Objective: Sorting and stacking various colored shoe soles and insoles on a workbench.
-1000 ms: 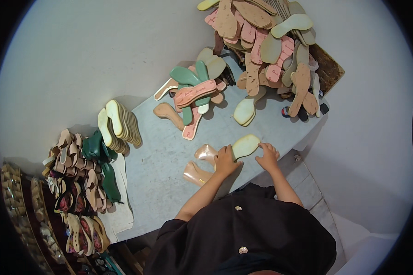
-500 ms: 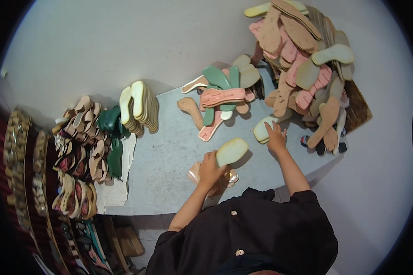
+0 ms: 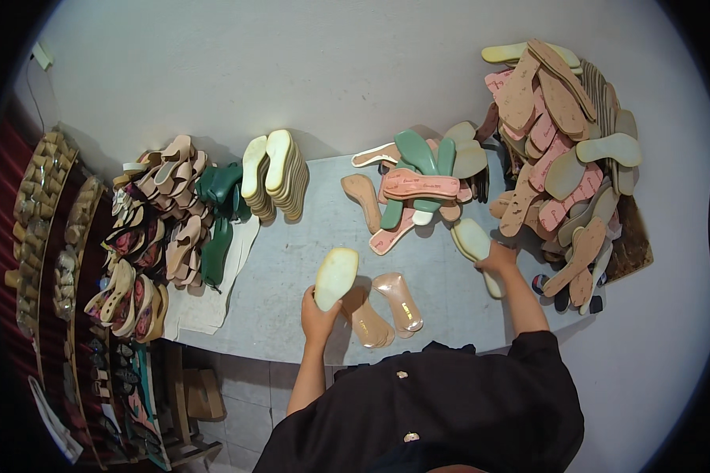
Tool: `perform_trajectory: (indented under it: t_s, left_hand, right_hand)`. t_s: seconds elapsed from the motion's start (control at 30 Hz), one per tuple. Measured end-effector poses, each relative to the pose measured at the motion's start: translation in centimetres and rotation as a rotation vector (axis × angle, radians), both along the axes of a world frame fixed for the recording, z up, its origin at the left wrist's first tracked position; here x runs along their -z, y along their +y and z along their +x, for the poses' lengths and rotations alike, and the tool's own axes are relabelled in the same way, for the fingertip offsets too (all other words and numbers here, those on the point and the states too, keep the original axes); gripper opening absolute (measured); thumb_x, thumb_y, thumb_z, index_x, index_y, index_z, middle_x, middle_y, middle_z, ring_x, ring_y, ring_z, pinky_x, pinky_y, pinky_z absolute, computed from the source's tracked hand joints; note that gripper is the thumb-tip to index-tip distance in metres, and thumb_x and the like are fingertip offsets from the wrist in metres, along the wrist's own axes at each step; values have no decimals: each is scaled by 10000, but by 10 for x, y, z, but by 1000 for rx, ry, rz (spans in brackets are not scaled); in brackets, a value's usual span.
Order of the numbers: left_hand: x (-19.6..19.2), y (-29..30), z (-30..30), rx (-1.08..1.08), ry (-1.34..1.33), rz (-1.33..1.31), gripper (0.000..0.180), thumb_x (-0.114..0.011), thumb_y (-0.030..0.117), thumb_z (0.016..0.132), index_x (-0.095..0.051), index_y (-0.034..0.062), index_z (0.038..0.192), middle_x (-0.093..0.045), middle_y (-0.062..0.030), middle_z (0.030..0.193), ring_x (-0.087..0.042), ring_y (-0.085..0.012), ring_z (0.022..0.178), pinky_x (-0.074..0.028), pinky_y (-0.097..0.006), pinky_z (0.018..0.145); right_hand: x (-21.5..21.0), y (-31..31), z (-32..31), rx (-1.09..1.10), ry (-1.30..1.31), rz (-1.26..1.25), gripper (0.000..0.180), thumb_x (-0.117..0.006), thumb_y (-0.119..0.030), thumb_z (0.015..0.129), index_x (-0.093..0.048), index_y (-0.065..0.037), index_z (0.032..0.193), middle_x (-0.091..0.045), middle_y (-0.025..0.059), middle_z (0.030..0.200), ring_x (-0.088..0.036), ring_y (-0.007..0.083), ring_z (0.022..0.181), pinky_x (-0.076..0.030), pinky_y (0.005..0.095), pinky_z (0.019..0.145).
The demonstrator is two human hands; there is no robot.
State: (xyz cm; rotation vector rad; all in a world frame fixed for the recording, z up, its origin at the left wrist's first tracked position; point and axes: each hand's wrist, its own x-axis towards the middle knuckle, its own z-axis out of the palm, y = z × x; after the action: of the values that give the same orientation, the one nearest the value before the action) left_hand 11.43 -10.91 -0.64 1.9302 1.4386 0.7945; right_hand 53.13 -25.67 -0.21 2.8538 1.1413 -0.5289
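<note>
My left hand (image 3: 320,318) is closed round the heel end of a pale yellow-green insole (image 3: 338,276), whose broad toe end points away from me. Close to it on the table lie a fanned stack of tan shiny insole pads (image 3: 366,322) and a paler pad (image 3: 399,304) with gold lettering. Further right, my right hand (image 3: 500,258) grips the side of some pale insoles (image 3: 472,238); their narrow heel end shows below the hand. Its fingertips are partly hidden.
A mixed heap of green, pink and tan insoles (image 3: 418,185) lies mid-table, beside a tall pile of insoles (image 3: 564,134) at right. Neat pale stacks (image 3: 280,169), green shoe parts (image 3: 215,248) and beige wedge soles (image 3: 183,244) stand left. Shelves (image 3: 43,229) hold wrapped items.
My left hand has moved left with its insole, now turned more upright, uncovering the shiny pads. My right hand has gone from spread fingers to gripping the pale insoles. The view has shifted.
</note>
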Motion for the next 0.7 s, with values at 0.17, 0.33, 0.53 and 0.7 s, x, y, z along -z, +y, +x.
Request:
perform_trajectory:
  t_s: [0.17,0.33,0.53,0.7]
  left_hand:
    - [-9,7,-12,-57,-91,-87,638,-749,205,630,-466,-16,1157,-568,-194,1068,-551,-318,996,-430,-375,851]
    - [-15,18,-37,-84,-135,-97,630,-753,205,643,-464,-18,1157,-566,-195,1060,-551,-300,989,-433,-364,846]
    - [-3,52,-94,-163,-28,-4,612,-752,262,658,-495,-3,1146,-525,-155,1002,-513,-300,978,-416,-370,854]
    - [-33,90,-134,-143,66,-110,563,-735,333,676,-551,0,1091,-513,-152,975,-513,-307,951,-423,-377,825]
  right_hand:
    - [28,-20,-32,203,-30,153,581,-676,-341,605,-545,-20,1071,-577,146,1076,-544,296,1035,-265,485,1022]
    - [13,-29,-75,379,-21,344,500,-659,-318,612,-577,-29,1012,-579,153,1016,-563,317,956,-334,445,953]
    - [9,-12,-153,435,18,676,538,-694,-331,620,-562,-13,1034,-575,179,1013,-558,359,941,-425,420,841]
    - [12,61,-238,359,312,769,557,-730,-356,605,-577,-41,1037,-619,163,972,-579,315,931,-414,409,842]
